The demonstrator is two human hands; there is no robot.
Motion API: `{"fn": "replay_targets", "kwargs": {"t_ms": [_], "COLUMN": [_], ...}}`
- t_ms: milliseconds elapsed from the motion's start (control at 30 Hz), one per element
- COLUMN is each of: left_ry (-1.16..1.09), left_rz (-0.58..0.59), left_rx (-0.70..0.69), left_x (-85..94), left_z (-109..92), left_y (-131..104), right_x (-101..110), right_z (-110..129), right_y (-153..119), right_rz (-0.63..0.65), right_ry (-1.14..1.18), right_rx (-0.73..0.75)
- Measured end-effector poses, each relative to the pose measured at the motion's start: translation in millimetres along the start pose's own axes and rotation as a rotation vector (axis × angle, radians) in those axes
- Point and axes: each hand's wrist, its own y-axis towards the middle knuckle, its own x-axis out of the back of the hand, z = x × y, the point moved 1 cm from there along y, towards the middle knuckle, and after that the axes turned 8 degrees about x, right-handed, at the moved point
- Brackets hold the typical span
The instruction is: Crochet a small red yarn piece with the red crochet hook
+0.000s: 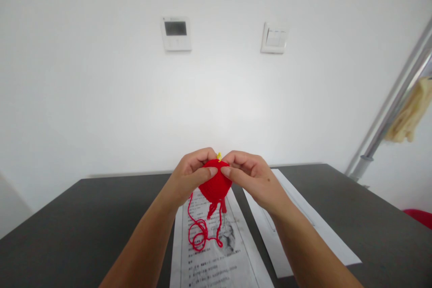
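Observation:
Between my two hands is a red crocheted piece (216, 185), rounded at the sides and narrowing toward the bottom. My left hand (196, 168) pinches its upper left part, thumb on the near face and fingers behind. On the upper right, my right hand (248, 172) grips it the same way, the two thumb tips close together. A small yellow loop (219, 157) sticks up at the top edge between the hands. Red yarn (198, 235) trails from the piece and lies in loose loops over a printed sheet (205, 274). My fingers hide the piece's upper corners.
A second white sheet (280, 256) lies to the right on the dark table (84, 229). On the white wall behind are a thermostat panel (176, 33) and a light switch (274, 38). A metal pole (391, 121) with yellowish cloth (411, 112) stands at right.

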Motion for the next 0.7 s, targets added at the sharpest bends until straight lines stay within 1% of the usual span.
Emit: {"fn": "replay_targets", "kwargs": {"t_ms": [300,700], "left_ry": [-0.019,0.018], "left_rz": [-0.012,-0.038], "left_rx": [-0.01,-0.027], "left_x": [1.3,-1.9], "left_z": [2.2,-0.9], "left_y": [0.9,1.3], "right_x": [0.0,0.0], "right_z": [-0.1,-0.3], "right_y": [0.9,0.5], "right_rz": [0.01,0.009], "right_ry": [-0.002,0.008], "right_rx": [0.01,0.007]}}
